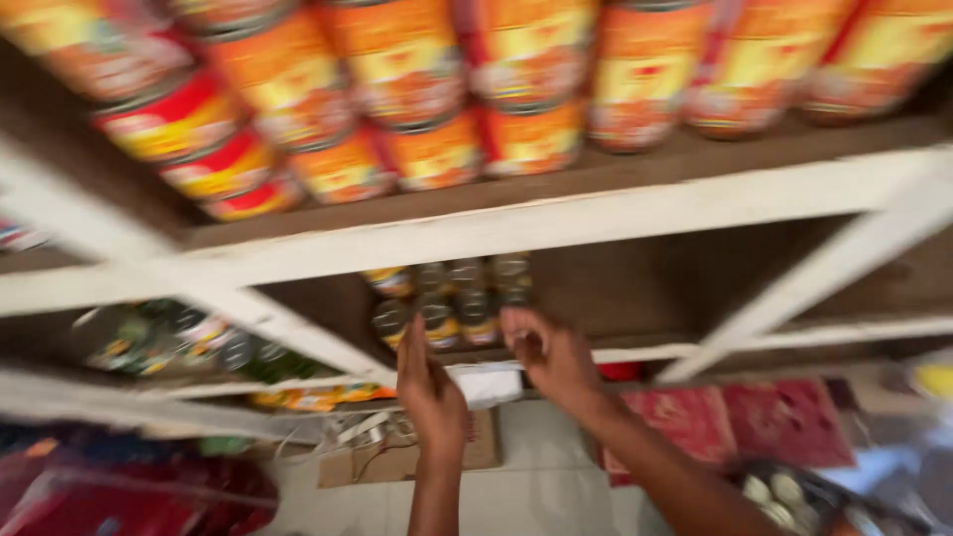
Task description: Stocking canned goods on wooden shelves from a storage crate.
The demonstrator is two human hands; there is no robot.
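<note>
Hands flank stacked tin cans (452, 298) on the middle shelf (635, 352): left hand (432, 392) and right hand (551, 357) both unclenched, grasping nothing.

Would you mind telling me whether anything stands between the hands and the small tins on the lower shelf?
Nothing visible does: the left hand and right hand are already at the front of the small tins.

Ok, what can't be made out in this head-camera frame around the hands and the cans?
- Left hand and right hand: motion blur hides whether either grips a can.
- Small cans on the lower shelf: too blurred to count.
- Big cans up top: cut off by the top edge.
- Things at bottom right: blurred, cut off.
</note>
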